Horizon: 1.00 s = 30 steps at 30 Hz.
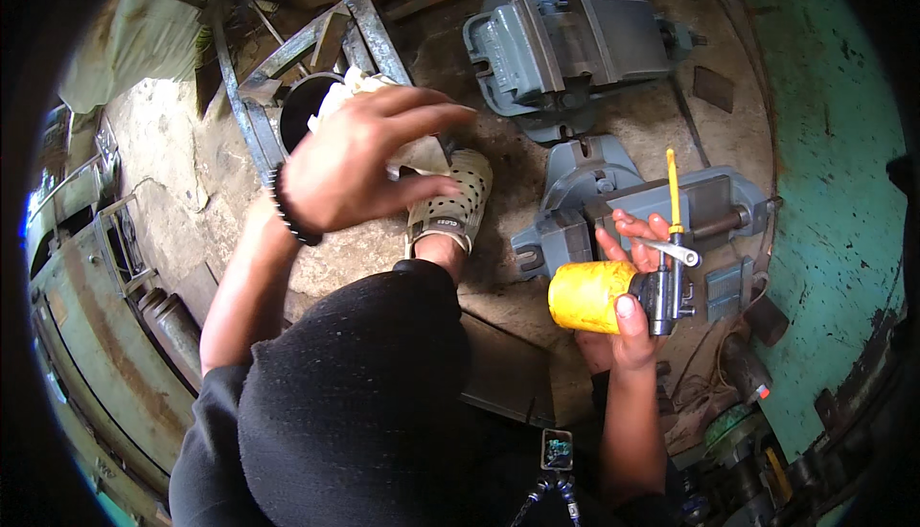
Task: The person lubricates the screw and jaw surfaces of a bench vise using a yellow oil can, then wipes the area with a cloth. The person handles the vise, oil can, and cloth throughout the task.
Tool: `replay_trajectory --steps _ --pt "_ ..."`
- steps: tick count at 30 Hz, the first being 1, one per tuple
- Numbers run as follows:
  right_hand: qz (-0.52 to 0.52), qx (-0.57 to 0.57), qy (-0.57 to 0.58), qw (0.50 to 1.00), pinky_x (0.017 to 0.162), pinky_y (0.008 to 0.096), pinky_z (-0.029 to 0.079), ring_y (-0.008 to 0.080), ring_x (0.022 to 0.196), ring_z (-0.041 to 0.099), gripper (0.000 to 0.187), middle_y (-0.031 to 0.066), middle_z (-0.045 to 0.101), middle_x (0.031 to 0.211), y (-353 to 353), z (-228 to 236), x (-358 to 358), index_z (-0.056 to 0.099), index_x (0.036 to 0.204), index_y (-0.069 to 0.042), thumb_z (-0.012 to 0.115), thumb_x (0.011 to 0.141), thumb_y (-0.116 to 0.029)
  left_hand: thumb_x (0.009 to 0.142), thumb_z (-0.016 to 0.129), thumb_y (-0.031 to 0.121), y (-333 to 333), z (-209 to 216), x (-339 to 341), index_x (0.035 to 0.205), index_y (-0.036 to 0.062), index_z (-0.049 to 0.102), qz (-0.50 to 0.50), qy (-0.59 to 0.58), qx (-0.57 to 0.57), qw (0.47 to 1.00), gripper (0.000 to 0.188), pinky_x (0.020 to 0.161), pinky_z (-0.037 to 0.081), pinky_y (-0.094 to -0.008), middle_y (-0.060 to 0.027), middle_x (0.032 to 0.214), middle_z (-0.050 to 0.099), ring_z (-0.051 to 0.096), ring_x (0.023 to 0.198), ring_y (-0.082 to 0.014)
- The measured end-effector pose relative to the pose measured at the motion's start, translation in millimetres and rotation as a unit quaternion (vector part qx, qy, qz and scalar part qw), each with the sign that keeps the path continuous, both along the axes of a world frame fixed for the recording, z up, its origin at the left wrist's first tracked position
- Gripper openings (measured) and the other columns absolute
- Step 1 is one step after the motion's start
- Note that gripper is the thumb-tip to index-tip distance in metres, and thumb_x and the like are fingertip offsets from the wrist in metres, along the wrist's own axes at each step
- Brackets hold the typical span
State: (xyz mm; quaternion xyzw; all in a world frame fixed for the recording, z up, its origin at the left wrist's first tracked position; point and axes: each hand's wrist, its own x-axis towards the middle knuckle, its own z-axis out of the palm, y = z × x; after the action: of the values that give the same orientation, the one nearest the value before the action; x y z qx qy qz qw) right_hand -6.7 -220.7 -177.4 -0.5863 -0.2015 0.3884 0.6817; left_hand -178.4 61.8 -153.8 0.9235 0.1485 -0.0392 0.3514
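Note:
My right hand [628, 311] is wrapped around a yellow oil can [586, 299] with a black pump head, a silver lever and a thin yellow spout pointing away from me. The can is tipped on its side, its body toward the left. My left hand [369, 148], with a dark bead bracelet at the wrist, is held out with thumb and fingers apart and nothing visible between them. Just beyond it a white cloth [337, 96] lies by a round black opening, partly hidden by the hand. Past the oil can sits a grey-blue machine vise [599, 171] on the floor.
A second grey-blue machine vise [537, 53] stands farther off. A metal frame [287, 57] is at the upper left, and a green metal panel [824, 144] runs along the right. My foot in a beige clog [465, 192] rests between. Dark metal parts [747, 364] lie at the lower right.

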Motion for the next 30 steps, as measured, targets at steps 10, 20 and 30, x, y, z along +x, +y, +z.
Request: replay_trajectory --steps 10,20,30 --pt "-0.077 -0.075 -0.171 0.979 0.107 0.0466 0.045 0.0363 0.133 0.043 0.078 0.0228 0.044 0.135 -23.3 10.6 -7.2 0.026 0.145 0.002 0.068 0.084 -0.019 0.078 0.078 0.035 -34.9 -17.4 -2.8 0.124 0.0107 0.063 -0.001 -0.150 0.024 0.988 0.054 0.097 0.048 -0.0448 -0.0111 0.127 0.061 0.058 0.117 -0.0346" --pt "0.057 0.013 -0.068 0.996 0.106 0.0508 0.043 0.0380 0.136 0.043 0.088 0.0199 0.053 0.135 -4.1 18.1 71.9 0.031 0.147 0.005 0.069 0.080 -0.037 0.091 0.068 0.032 -68.4 -56.8 37.8 0.117 0.0009 0.066 -0.020 -0.038 -0.310 0.950 0.040 0.081 0.054 -0.0424 -0.0188 0.106 0.067 0.066 0.096 -0.0363" --pt "0.080 -0.083 -0.188 0.975 0.101 0.0483 0.049 0.0383 0.131 0.047 0.076 0.0216 0.052 0.132 -30.8 -1.5 43.7 0.039 0.144 -0.004 0.071 0.082 -0.034 0.091 0.069 0.032 -83.7 -68.4 47.8 0.126 0.0006 0.060 0.038 0.062 -0.430 0.900 0.048 0.089 0.052 -0.0397 -0.0193 0.110 0.069 0.068 0.101 -0.0287"
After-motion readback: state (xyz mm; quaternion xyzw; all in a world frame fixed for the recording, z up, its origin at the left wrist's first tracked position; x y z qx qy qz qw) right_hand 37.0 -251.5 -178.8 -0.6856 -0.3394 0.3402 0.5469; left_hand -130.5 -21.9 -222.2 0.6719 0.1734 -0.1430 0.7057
